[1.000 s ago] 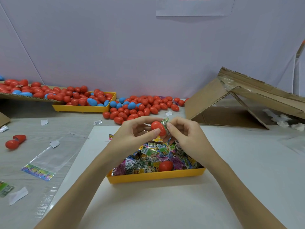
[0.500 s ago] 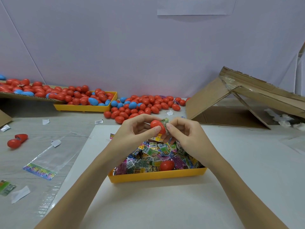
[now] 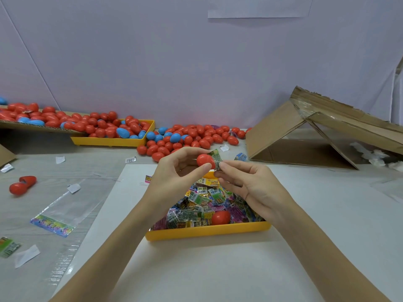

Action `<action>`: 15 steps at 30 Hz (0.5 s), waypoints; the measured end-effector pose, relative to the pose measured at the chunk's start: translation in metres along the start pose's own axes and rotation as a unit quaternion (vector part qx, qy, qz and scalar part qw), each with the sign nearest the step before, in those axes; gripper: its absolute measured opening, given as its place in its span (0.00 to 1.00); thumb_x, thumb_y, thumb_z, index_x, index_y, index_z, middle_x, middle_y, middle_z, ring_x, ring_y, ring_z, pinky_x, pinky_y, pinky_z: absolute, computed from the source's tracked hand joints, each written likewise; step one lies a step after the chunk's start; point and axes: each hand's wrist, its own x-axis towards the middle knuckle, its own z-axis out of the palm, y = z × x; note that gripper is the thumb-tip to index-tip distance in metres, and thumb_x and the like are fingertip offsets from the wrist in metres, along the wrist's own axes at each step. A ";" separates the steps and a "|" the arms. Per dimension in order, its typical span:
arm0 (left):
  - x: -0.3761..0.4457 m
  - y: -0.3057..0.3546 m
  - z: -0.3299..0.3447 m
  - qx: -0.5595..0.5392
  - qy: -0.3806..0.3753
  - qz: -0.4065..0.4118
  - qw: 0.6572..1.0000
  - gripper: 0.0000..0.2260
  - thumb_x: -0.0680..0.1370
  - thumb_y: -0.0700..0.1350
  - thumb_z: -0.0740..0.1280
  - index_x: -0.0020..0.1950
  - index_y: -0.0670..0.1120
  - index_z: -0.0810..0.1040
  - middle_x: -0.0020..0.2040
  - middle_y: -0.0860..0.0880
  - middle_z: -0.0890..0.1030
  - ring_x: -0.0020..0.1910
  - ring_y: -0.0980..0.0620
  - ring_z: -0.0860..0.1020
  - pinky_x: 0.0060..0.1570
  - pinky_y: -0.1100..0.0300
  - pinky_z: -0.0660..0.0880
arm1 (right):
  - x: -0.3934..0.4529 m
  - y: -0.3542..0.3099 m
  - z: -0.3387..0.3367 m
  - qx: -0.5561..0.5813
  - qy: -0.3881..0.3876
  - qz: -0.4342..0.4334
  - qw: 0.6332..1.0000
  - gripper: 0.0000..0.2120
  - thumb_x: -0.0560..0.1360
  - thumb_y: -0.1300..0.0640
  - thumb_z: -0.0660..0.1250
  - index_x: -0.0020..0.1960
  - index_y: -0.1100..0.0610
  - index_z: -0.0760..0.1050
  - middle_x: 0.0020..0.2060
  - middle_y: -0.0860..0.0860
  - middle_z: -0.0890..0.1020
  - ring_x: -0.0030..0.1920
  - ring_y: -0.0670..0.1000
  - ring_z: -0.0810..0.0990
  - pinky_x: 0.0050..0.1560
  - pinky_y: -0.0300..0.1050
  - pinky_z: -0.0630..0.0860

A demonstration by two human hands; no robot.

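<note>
White tabletop [image 3: 196, 269] bears a yellow plastic tray [image 3: 207, 231] of small printed packets [image 3: 202, 203]; above it, left hand [image 3: 172, 173] grips a red plastic egg [image 3: 205, 160], right hand [image 3: 250, 184] pinches a green foil packet [image 3: 216, 159].

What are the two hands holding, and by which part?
The left hand pinches a red egg by its sides, between thumb and fingers. The right hand pinches a small printed packet by its lower end, against the egg.
</note>
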 end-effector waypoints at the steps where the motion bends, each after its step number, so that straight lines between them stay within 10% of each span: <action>1: 0.000 0.000 0.000 0.000 0.000 0.004 1.000 0.12 0.77 0.42 0.75 0.60 0.50 0.83 0.53 0.53 0.87 0.55 0.54 0.85 0.53 0.65 0.79 | 0.000 0.000 0.001 0.004 0.002 0.000 1.000 0.14 0.68 0.58 0.78 0.52 0.62 0.87 0.51 0.60 0.87 0.53 0.55 0.88 0.48 0.41 0.83; 8: 0.000 -0.004 0.003 0.002 0.005 0.017 1.000 0.13 0.77 0.41 0.76 0.60 0.48 0.82 0.52 0.51 0.86 0.54 0.51 0.85 0.52 0.62 0.80 | -0.003 0.001 0.011 0.007 0.019 -0.024 1.000 0.26 0.66 0.60 0.79 0.61 0.62 0.77 0.50 0.61 0.87 0.51 0.58 0.88 0.47 0.42 0.84; 15: 0.002 -0.004 -0.002 0.052 -0.021 0.097 0.994 0.18 0.76 0.39 0.77 0.64 0.44 0.78 0.56 0.50 0.85 0.58 0.49 0.84 0.56 0.59 0.81 | -0.005 -0.005 0.006 -0.017 -0.057 0.005 0.998 0.11 0.74 0.55 0.76 0.55 0.58 0.87 0.55 0.59 0.87 0.57 0.55 0.86 0.54 0.41 0.83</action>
